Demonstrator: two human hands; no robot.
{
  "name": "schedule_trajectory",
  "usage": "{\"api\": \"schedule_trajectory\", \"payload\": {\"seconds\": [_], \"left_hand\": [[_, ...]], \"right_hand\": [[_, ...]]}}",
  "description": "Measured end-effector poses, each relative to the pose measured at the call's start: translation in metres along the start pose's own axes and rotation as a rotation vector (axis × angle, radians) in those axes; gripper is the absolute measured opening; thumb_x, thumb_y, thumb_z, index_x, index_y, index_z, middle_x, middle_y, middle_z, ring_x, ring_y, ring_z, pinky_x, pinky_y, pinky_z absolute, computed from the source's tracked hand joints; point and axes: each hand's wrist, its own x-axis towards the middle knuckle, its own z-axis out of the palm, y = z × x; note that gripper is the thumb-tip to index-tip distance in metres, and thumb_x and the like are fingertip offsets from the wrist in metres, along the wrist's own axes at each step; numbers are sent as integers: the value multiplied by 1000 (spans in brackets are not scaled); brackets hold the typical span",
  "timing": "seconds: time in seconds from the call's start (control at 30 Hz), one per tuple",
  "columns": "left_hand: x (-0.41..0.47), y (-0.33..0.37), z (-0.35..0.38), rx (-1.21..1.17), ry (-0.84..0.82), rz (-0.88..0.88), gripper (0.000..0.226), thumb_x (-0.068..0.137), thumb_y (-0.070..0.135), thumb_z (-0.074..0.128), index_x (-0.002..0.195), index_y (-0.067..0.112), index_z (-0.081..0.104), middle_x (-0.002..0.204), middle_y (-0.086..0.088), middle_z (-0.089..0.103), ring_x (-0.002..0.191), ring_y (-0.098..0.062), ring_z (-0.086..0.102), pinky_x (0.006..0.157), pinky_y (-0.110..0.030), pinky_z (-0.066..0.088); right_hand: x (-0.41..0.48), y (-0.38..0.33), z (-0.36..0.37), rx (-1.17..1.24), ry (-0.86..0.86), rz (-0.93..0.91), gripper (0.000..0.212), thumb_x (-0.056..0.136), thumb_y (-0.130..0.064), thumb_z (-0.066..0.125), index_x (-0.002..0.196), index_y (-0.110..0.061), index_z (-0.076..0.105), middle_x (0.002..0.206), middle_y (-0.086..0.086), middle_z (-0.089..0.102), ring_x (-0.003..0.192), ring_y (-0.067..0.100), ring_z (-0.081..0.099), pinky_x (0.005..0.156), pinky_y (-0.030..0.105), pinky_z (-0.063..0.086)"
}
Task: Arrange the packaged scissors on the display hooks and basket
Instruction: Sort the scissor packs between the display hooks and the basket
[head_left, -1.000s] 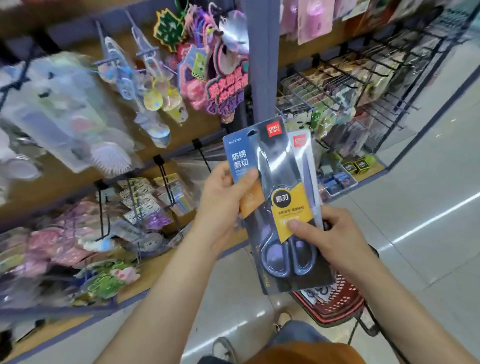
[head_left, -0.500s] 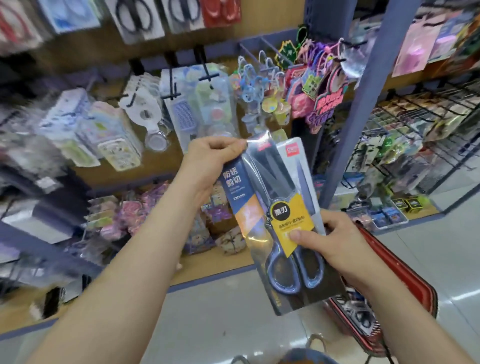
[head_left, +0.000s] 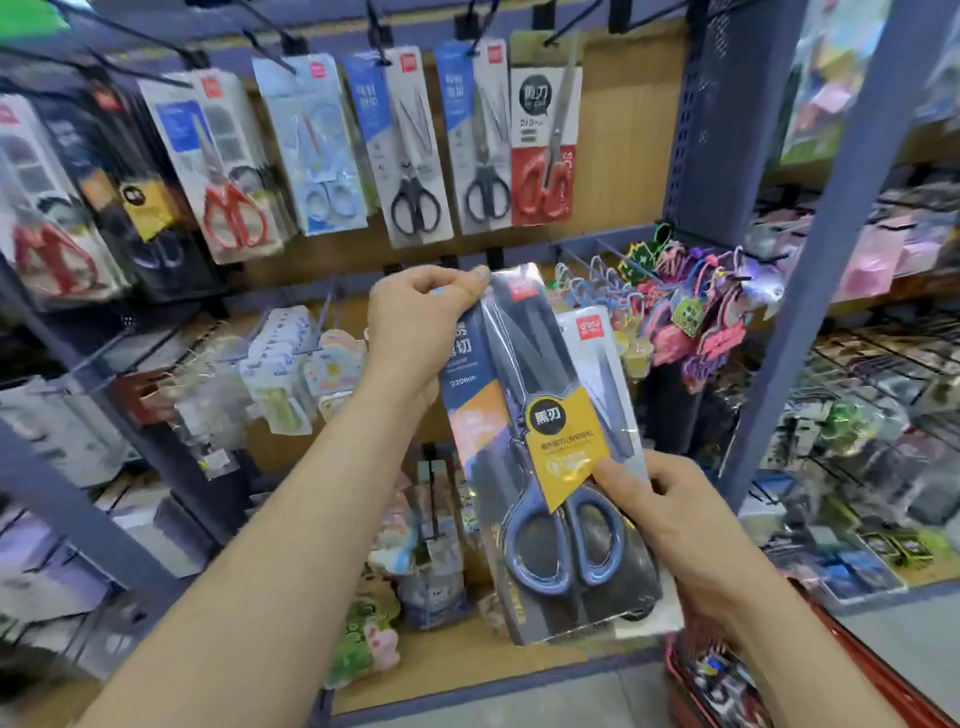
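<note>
Left hand (head_left: 415, 332) pinches the top corner of the front scissors pack (head_left: 475, 415), held up in front of the shelves, while the right hand (head_left: 675, 525) grips the bottom with its thumb pressed on the yellow label, a second pack (head_left: 597, 358) tucked just behind. The smart play is to peel the front one free, let the right hand hold the spare, and lift the hang hole level with a hook (head_left: 376, 39) on the top row. The dark yellow-labelled pack (head_left: 143, 208) up on the left looks like its match, the red basket (head_left: 893, 670) waiting low right.
</note>
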Motion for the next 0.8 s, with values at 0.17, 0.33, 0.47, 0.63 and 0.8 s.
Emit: {"api": "schedule_trajectory", "payload": {"seconds": [0.17,0.33,0.47,0.63,0.8], "left_hand": [[35,24,-13,-263,-58,-180,12,85,17,74,88,6,71,87,-17,71,73,-28,66,78,-43,56],[54,35,-40,-358,-10,-115,13,93,13,63,87,3,68,79,-13,71,65,-24,68,66,-35,59],[74,52,-65,-336,200,11,14,90,11,67,79,3,65,69,-10,69,58,-25,66,63,-33,56],[93,69,-105,-337,395,62,15,84,13,74,89,0,71,94,-21,71,76,-33,69,79,-46,58],[110,90,-154,-273,631,92,16,81,12,78,88,0,70,93,-19,73,78,-31,70,80,-52,57]], "right_hand": [[39,-22,5,-82,-3,-183,65,78,-61,72,60,-3,50,60,8,43,59,14,39,58,32,30],[85,-35,21,-203,-16,-352,32,76,-53,68,58,-26,71,71,-2,66,70,5,62,61,14,43],[132,-46,42,-170,-126,-422,57,76,-65,63,68,-9,72,76,4,69,71,19,64,63,33,48],[185,-74,76,-92,-367,-446,79,66,-61,66,75,16,58,79,34,60,60,19,53,54,37,38],[216,-90,131,-21,-561,-381,81,64,-68,66,68,12,53,63,8,48,61,13,43,60,32,32]]}}
